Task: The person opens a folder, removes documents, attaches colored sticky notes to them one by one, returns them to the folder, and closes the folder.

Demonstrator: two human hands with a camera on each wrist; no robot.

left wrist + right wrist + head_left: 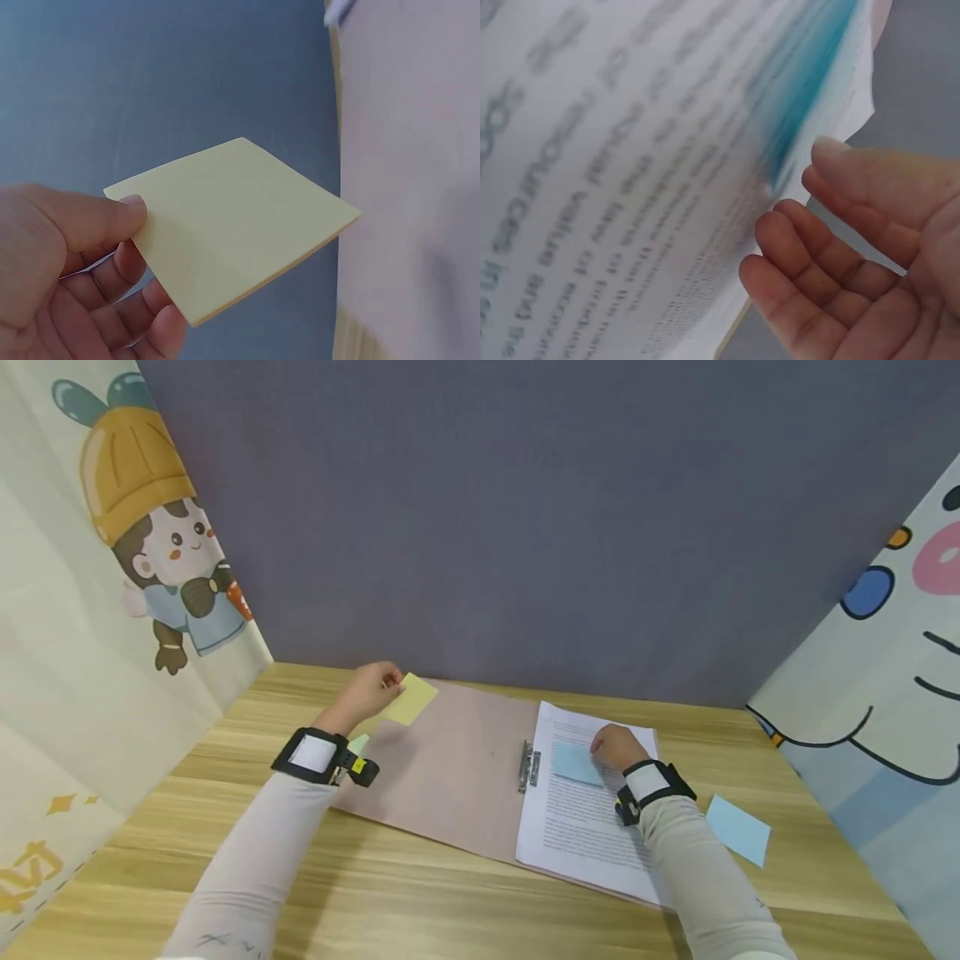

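Note:
My left hand point(372, 691) pinches a yellow sticky note pad point(232, 225) at one corner, thumb on top and fingers beneath, above the left side of an open clip folder point(457, 768). On the folder's right side, printed pages point(585, 827) lie beside a metal clip point(529, 767). A light blue sticky note point(576, 763) lies on the upper part of the pages. My right hand point(619, 747) is at the note's right edge. In the right wrist view its thumb and loosely bent fingers stand apart with nothing between them, and the blue note point(810, 97) appears blurred beyond the fingertips.
Another light blue note pad point(738, 829) lies on the wooden table point(420, 893), right of the folder and near my right sleeve. Part of a pale green note point(358, 744) shows beside my left wrist. A grey panel point(510, 527) rises behind the table, with printed curtains on both sides.

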